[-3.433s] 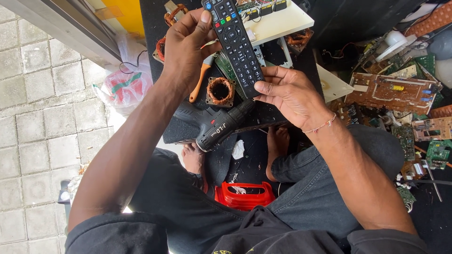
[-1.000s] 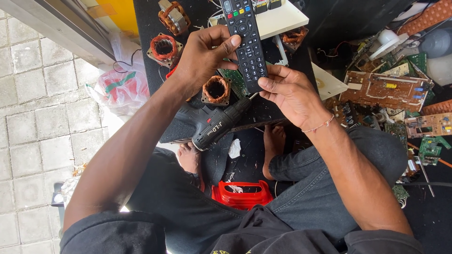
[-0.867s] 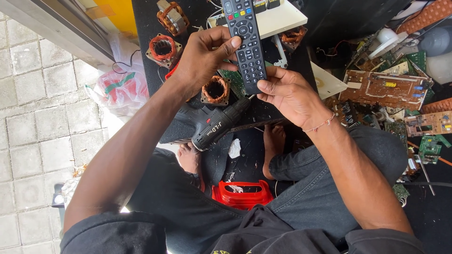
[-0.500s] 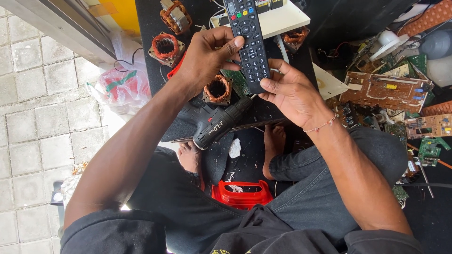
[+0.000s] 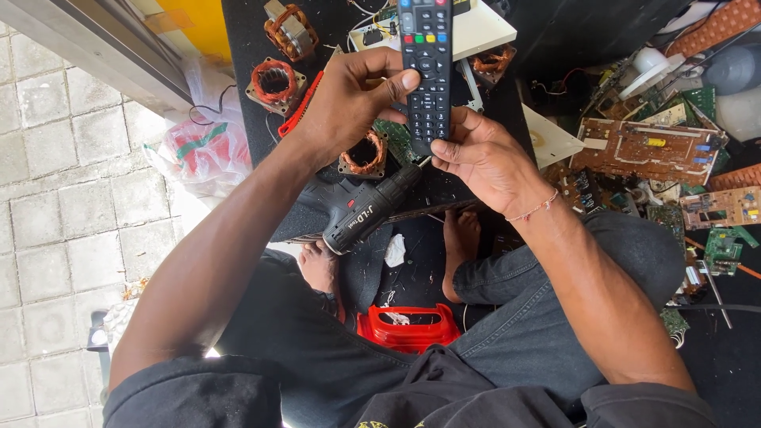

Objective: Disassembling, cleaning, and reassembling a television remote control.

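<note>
Remote control (image 5: 426, 67): black, long, rows of small keys w/ a few coloured ones near top; held keys-up over dark work board (image 5: 246, 47), upper end cut off by frame edge.

Left hand (image 5: 349, 99): closed round remote's left edge at mid-length, thumb tip pressed on key face, fingers curled behind. Firm hold.

Right hand (image 5: 483, 158): closed on remote's lower end, thumb and fingertips pinching bottom edge from below/right; thin bracelet at wrist. Nothing else in either hand.

Step in hand (judgement): looks like inspection or prising at lower end of casing, left hand steadying, right working the end seam. Can't tell if casing has begun to part; no gap visible. Next move would prob. call for steady counter-grip from left hand and careful fingertip pressure at bottom seam, not force mid-body.

Nearby items:
- Cordless drill (image 5: 369, 210), black, lying on board just below hands, chuck toward remote; untouched.
- Copper-wound motor stators: one (image 5: 363, 154) just under left hand, one (image 5: 273, 83) at upper left, one (image 5: 289, 30) near top.
- Orange-handled tool (image 5: 300, 115), partly hidden by left wrist.
- White flat box (image 5: 483, 28) behind remote.
- Circuit boards (image 5: 646, 150), brown and green, heaped at right.
- Red plastic case (image 5: 408, 326) between person's legs.
- Plastic bag (image 5: 202, 150) on tiled floor (image 5: 55, 214), left.
- Bare feet (image 5: 460, 238) under board edge.
</note>
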